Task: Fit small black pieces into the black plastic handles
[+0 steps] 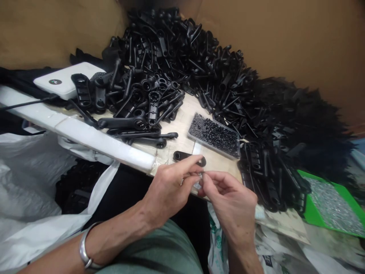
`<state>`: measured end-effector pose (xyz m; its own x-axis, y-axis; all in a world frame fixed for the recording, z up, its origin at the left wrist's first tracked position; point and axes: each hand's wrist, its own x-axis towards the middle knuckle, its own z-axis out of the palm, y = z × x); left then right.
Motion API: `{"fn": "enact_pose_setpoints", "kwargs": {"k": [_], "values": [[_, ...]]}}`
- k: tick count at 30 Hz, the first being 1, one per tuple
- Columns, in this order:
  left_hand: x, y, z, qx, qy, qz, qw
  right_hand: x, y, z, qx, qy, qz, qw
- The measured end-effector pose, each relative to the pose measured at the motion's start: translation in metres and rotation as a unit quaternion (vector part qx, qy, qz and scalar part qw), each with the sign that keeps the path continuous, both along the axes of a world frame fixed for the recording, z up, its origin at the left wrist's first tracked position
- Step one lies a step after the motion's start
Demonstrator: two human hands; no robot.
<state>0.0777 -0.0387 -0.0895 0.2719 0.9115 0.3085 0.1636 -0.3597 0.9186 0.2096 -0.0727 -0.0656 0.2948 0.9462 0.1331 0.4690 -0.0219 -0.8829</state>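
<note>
My left hand (pixel 171 186) and my right hand (pixel 228 194) meet fingertip to fingertip over the table's front edge. Between their pinched fingers is a small shiny piece (pixel 201 175), too small for me to name. Just beyond my left fingers lies a single black plastic arm (pixel 182 155) with a ring at its end, partly hidden by that hand. Behind it stands a clear rectangular box (pixel 214 146) filled with tiny black and dark grey pieces.
Black plastic arms (pixel 154 106) are heaped across the back and left, with more (pixel 265 171) at the right. A green tray (pixel 316 213) of small shiny pieces sits far right. A white device (pixel 64 80) lies at left, near a white padded edge (pixel 97 140).
</note>
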Motion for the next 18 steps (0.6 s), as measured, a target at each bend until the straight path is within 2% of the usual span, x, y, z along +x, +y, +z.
{"fn": "enact_pose_setpoints", "kwargs": {"k": [3, 5, 9, 11, 14, 18], "values": [[-0.002, -0.001, 0.001, 0.032, 0.027, 0.015, 0.999, 0.001, 0.001, 0.0, -0.007, 0.011, -0.011, 1.0], [-0.007, -0.001, 0.005, 0.111, 0.067, 0.047, 0.99, 0.004, 0.001, 0.0, -0.01, 0.011, -0.025, 1.0], [-0.021, 0.006, 0.014, 0.284, 0.189, 0.088, 0.936, 0.012, 0.001, 0.001, -0.013, 0.0, -0.054, 0.998], [-0.026, 0.011, 0.018, 0.299, 0.284, 0.075, 0.908, 0.014, 0.003, 0.002, -0.013, -0.012, -0.063, 0.998], [-0.027, 0.019, 0.019, 0.272, 0.395, 0.041, 0.877, 0.016, 0.005, 0.001, -0.006, -0.036, -0.064, 0.997], [-0.026, 0.023, 0.013, 0.253, 0.413, 0.026, 0.875, 0.018, 0.008, -0.002, -0.001, -0.06, -0.056, 0.997]]}}
